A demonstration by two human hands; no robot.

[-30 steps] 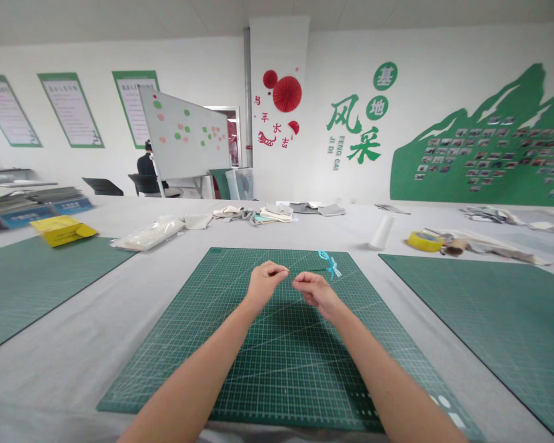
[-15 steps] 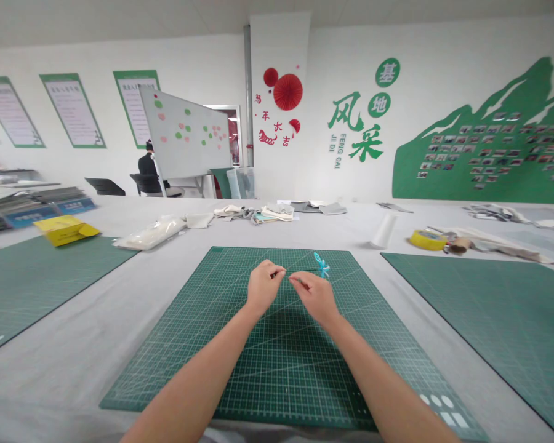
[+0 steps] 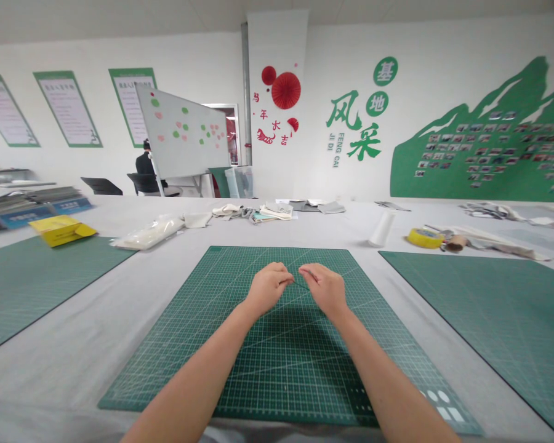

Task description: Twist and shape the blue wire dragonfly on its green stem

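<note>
Above the upper middle of a green gridded cutting mat [image 3: 258, 381], both hands are raised close together with a small gap between them. My left hand [image 3: 270, 288] is closed in a pinch at the fingertips. A thin dark cord [image 3: 301, 285] runs from those fingertips toward the other hand. My right hand [image 3: 324, 288] is also pinched closed, with its fingertips beside the cord. What sits inside the right pinch is too small to make out. No blue piece shows beside the hands.
Two more green mats lie at the left [image 3: 50, 283] and right [image 3: 480, 320]. Farther back are a yellow packet [image 3: 62, 230], a plastic bag [image 3: 150, 234], cloth scraps [image 3: 274, 211], a white roll [image 3: 382, 230] and yellow tape [image 3: 425, 237]. A person [image 3: 144, 161] sits beyond the table.
My right hand has moved slightly right and my left hand has turned a little. The light-blue piece seen beyond my right hand is out of sight. The view has shifted slightly.
</note>
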